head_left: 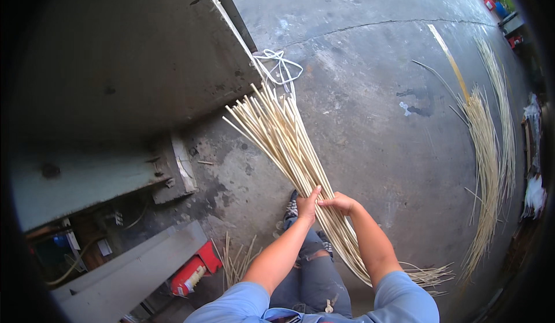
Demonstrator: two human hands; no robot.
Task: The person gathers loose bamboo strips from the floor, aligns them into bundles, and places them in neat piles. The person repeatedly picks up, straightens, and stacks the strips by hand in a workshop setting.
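I hold a long bundle of thin pale sticks (pixel 280 135) that slants from the upper left down past my right side. My left hand (pixel 307 204) grips the bundle at its middle. Beside it, my right hand (pixel 341 202) pinches sticks on the bundle's right edge, thumb against the left hand. The far ends of the sticks fan out over the concrete floor, near a loop of white cord (pixel 281 67). The near ends splay out behind my right arm. My jeans and a patterned shoe (pixel 292 208) show below the hands.
A large grey metal machine (pixel 115 74) fills the left side, with a red part (pixel 193 271) at its foot. More pale sticks (pixel 485 167) lie in long rows on the floor at the right. Short stick scraps (pixel 237 259) lie by my leg.
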